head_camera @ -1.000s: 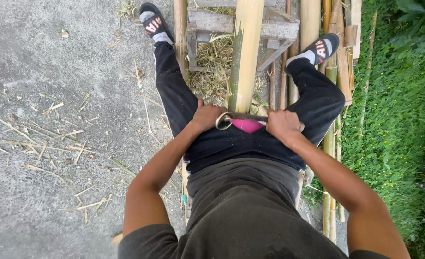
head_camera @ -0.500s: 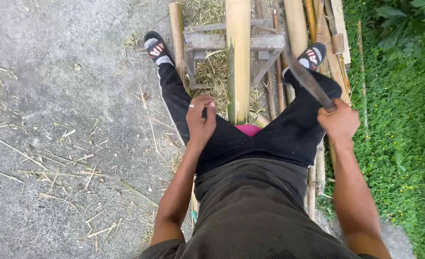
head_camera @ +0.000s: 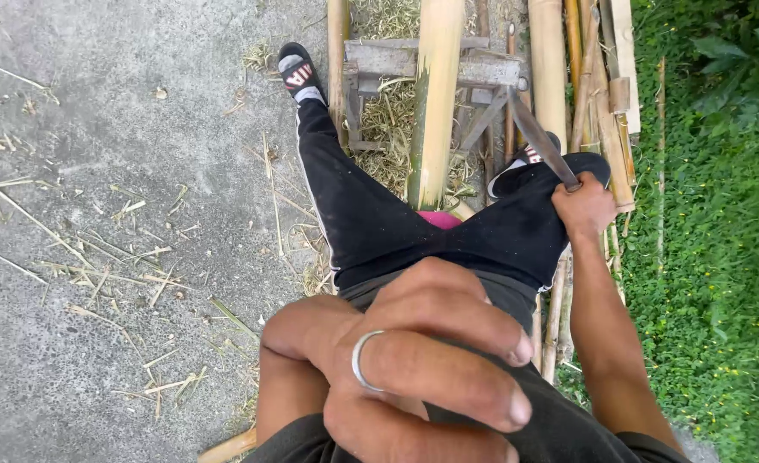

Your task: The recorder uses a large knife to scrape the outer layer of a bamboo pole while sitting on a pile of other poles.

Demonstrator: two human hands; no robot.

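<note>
Looking down from head height, a long, dark, narrow metal blade (head_camera: 540, 140) is seen gripped at its lower end by the closed fingers of the right hand (head_camera: 583, 208), slanting up over a thick yellow-green bamboo pole (head_camera: 435, 103) laid on a wooden frame (head_camera: 379, 62). The left hand (head_camera: 414, 360), ringed, is raised close to the camera, fingers loosely curled, holding nothing.

The blade's (head_camera: 540, 141) handle is hidden in the right hand (head_camera: 583, 208); the bamboo pole (head_camera: 435, 103) runs off the top edge.
</note>
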